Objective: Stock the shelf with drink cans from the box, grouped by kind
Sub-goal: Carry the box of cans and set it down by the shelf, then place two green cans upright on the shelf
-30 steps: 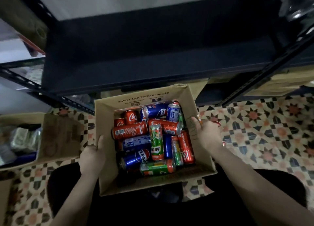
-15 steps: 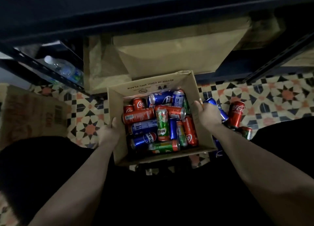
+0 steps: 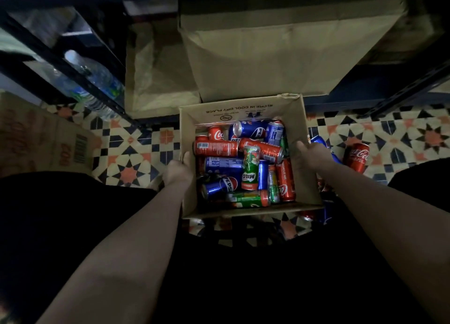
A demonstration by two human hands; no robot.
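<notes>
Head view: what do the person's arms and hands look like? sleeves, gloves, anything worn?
Left hand and right hand are bare: no gloves, and no rings or watch visible. Both forearms are uncovered up to the frame edge, no sleeves showing. Dim light hides finer detail.

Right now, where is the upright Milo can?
In the head view, the Milo can lies mid-box in the cardboard box, atop the heap rather than upright, between a Pepsi can on its left and a slim blue can on its right.
</notes>
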